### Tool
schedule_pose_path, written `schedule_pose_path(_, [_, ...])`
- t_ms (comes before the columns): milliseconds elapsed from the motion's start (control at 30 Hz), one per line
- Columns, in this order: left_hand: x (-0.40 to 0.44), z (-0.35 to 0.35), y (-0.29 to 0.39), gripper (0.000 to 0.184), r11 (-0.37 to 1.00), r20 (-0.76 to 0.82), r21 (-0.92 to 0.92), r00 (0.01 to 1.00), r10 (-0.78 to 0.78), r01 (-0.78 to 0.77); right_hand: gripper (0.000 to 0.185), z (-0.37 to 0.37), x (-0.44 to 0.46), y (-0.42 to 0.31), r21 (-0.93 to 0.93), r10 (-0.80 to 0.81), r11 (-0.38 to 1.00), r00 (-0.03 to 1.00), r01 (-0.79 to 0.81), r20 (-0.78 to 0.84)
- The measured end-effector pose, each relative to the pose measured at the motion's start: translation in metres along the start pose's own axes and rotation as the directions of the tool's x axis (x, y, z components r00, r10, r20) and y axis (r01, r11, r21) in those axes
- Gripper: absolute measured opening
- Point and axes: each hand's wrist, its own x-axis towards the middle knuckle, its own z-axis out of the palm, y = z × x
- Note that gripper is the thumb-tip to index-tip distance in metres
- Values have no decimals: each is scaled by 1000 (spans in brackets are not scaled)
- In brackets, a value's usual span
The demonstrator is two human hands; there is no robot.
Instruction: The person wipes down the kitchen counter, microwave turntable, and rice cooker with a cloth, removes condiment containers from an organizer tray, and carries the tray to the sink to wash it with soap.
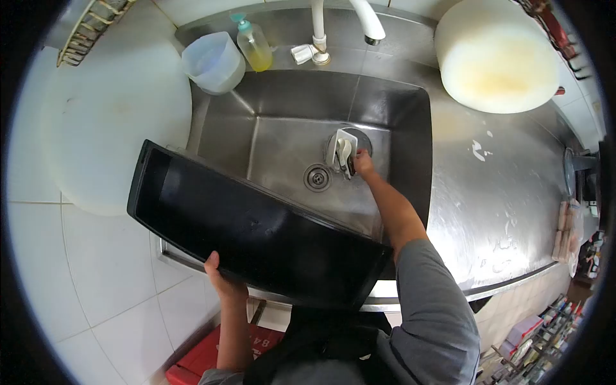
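My left hand (226, 282) grips the lower long edge of a large black tray (256, 224), thumb on top and the other fingers hidden beneath. The tray is tilted across the front left of the steel sink (282, 138). Down in the sink, my right hand (364, 163) is closed at the right side of a small white dish (338, 136). White spoons (344, 153) lean in the dish, and the fingertips are partly hidden by them. A grey round shape (363, 138) lies behind the dish. The drain (317, 178) is just left of it.
A soap pump bottle (256, 51) and a translucent tub (215, 64) stand at the back left rim. The faucet (319, 38) rises behind the sink. A big white board (122, 115) leans left; a thick round block (497, 58) stands right, above the wet steel counter (481, 205).
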Motion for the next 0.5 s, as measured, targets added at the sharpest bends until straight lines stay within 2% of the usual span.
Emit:
schedule_pose_path(67, [1, 5, -1, 64, 1000, -36, 0, 999, -2, 2, 38, 1, 10, 2, -5, 29, 1000, 999, -29, 37])
schedule_pose_path(133, [3, 1, -3, 64, 1000, 0, 20, 1000, -11, 11, 38, 4, 15, 5, -7, 60, 998, 995, -60, 74])
schedule_pose_path(233, [8, 6, -9, 65, 999, -29, -6, 998, -48, 48, 36, 6, 20, 11, -14, 73, 997, 996, -73, 43])
schedule_pose_path(300, [14, 2, -15, 66, 997, -23, -12, 997, -75, 74, 36, 4, 22, 11, -164, 55, 985, 998, -49, 33])
schedule_pose_path(433, [16, 10, -17, 67, 994, -59, 29, 993, -102, 104, 35, 0, 27, 9, -183, 75, 981, 995, -63, 58])
schedule_pose_path(500, [20, 14, -18, 68, 993, -64, 60, 993, -98, 102, 39, -3, 29, 4, -312, 135, 945, 987, -101, 89])
